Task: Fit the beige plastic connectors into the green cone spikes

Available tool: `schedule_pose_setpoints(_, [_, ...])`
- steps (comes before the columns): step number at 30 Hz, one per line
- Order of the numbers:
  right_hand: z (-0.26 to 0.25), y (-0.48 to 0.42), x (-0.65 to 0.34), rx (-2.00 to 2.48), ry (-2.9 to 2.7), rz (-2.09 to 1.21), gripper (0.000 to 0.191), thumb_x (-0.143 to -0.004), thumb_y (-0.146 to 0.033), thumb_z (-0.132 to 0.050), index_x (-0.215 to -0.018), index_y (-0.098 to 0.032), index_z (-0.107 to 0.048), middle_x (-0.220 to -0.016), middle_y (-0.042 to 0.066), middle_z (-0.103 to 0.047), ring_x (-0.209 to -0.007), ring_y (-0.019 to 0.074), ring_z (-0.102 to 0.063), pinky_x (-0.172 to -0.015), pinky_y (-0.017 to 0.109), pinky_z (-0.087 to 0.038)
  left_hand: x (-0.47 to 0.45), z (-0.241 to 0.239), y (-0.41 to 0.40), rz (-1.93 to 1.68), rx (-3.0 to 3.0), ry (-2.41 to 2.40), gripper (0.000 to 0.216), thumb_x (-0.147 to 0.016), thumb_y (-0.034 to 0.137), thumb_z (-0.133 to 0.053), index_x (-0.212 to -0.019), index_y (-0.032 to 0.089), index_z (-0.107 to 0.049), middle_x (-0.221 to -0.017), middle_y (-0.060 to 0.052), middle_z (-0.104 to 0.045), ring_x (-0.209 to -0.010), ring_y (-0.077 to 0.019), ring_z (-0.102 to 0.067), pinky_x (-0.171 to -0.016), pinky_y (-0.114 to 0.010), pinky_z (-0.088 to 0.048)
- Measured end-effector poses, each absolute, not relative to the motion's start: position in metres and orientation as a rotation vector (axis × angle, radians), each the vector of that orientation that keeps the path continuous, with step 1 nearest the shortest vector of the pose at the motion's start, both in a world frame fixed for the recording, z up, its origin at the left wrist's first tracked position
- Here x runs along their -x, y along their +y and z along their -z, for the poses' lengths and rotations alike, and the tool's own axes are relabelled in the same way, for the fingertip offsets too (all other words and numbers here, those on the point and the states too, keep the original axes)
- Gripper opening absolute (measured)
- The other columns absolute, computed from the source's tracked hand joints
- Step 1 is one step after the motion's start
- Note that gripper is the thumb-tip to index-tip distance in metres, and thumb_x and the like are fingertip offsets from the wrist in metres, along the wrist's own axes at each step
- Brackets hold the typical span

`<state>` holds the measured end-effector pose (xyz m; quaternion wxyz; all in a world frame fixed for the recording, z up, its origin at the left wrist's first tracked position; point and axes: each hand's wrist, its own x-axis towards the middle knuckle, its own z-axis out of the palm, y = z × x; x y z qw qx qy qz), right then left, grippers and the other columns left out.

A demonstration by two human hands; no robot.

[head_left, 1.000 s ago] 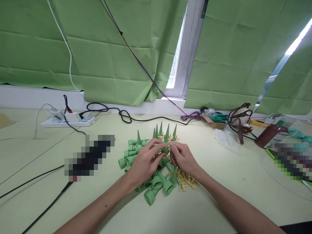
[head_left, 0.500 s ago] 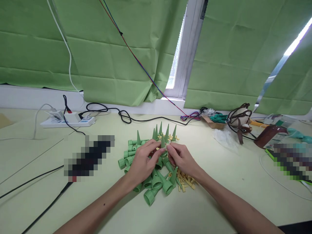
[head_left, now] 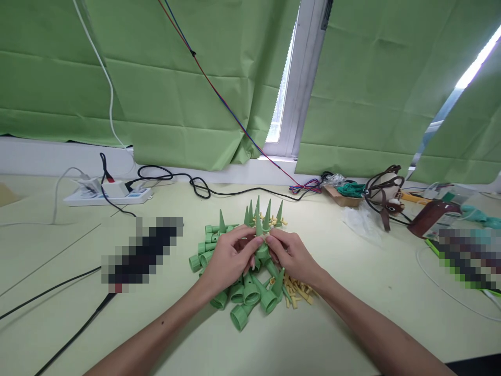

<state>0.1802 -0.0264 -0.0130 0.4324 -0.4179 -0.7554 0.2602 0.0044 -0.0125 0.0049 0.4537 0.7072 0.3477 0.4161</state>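
Green plastic cone (head_left: 259, 245), tip up, sits pinched between your left hand (head_left: 229, 259) and right hand (head_left: 291, 256), both closed on it. It hovers above the heap of green cones (head_left: 245, 292); yellow pegs (head_left: 297, 290) lie right of that heap on the worktop (head_left: 352, 292).

A cone (head_left: 260, 249) of plain mid green is seen between the fingers (head_left: 246, 244) of the left hand (head_left: 229, 262) and the right hand (head_left: 294, 256). The same unpatterned green is shown by the heaped cones (head_left: 250, 295) beneath the fingers and the upright cones (head_left: 268, 213) just beyond them. Pale yellow pieces (head_left: 298, 290) are scattered below the right fingers. Far beyond the fingers, green curtains (head_left: 176, 83), black cables (head_left: 198, 185), a white power strip (head_left: 117, 196) and red and blue wires (head_left: 223, 99) are seen. The table (head_left: 332, 334) is coloured pale yellow-green.
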Motion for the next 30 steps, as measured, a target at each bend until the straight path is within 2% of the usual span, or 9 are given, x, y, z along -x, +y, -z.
schedule_pose_setpoints(5, [0.014, -0.025, -0.182, 1.021, -1.94, -0.591, 0.037, -0.1, -0.034, -0.037, -0.066, -0.021, -0.035, -0.058, -0.004, -0.041, -0.054, 0.0115, -0.037, -0.056, 0.025, -0.03, -0.003, -0.009, -0.013, -0.881, -1.659, 0.854, 0.024, -0.088, 0.039, -0.059, -0.081, 0.017, -0.058, -0.044, 0.006, -0.052, -0.032, -0.0078, -0.042, -0.036, -0.018, -0.036])
schedule_pose_setpoints(9, [0.015, -0.025, -0.182, 1.005, -1.972, -0.523, 0.037, -0.1, -0.033, -0.037, -0.065, -0.021, -0.033, -0.058, -0.004, -0.039, -0.055, 0.0118, -0.036, -0.056, 0.026, -0.03, -0.002, -0.01, -0.012, -0.832, -1.593, 0.817, 0.029, -0.09, 0.044, -0.055, -0.078, 0.018, -0.053, -0.044, 0.005, -0.054, -0.032, -0.008, -0.042, -0.035, -0.018, -0.035])
schedule_pose_setpoints(19, [0.022, -0.025, -0.18, 1.03, -1.868, -0.648, 0.039, -0.1, -0.041, -0.036, -0.066, -0.022, -0.033, -0.053, -0.005, -0.036, -0.05, 0.011, -0.034, -0.051, 0.025, -0.028, -0.001, -0.007, -0.013, -0.876, -1.735, 0.833, 0.018, -0.09, 0.036, -0.057, -0.086, 0.019, -0.055, -0.046, 0.007, -0.051, -0.036, -0.008, -0.043, -0.038, -0.018, -0.038])
schedule_pose_setpoints(23, [0.02, -0.025, -0.18, 1.051, -1.806, -0.758, 0.041, -0.1, -0.045, -0.037, -0.066, -0.021, -0.032, -0.054, -0.006, -0.03, -0.048, 0.01, -0.03, -0.049, 0.025, -0.027, -0.002, -0.003, -0.013, -0.97, -1.879, 0.824, 0.018, -0.092, 0.036, -0.054, -0.087, 0.019, -0.055, -0.062, 0.004, -0.05, -0.042, -0.0081, -0.048, -0.037, -0.018, -0.039])
schedule_pose_setpoints(26, [0.019, -0.025, -0.179, 1.061, -1.764, -0.837, 0.042, -0.099, -0.046, -0.036, -0.065, -0.021, -0.032, -0.055, -0.006, -0.029, -0.048, 0.0094, -0.028, -0.048, 0.025, -0.026, 0.0, 0.001, -0.011, -1.075, -2.173, 0.768, 0.017, -0.095, 0.031, -0.051, -0.085, 0.018, -0.057, -0.083, -0.002, -0.052, -0.055, -0.0079, -0.052, -0.046, -0.018, -0.043])
schedule_pose_setpoints(30, [0.018, -0.025, -0.178, 1.062, -1.752, -0.868, 0.043, -0.1, -0.044, -0.036, -0.064, -0.021, -0.032, -0.055, -0.006, -0.026, -0.048, 0.0095, -0.025, -0.046, 0.025, -0.025, 0.004, 0.005, -0.01, -1.086, -2.446, 0.671, 0.013, -0.097, 0.022, -0.046, -0.1, 0.02, -0.059, -0.098, -0.005, -0.053, -0.062, -0.0078, -0.049, -0.052, -0.018, -0.042])
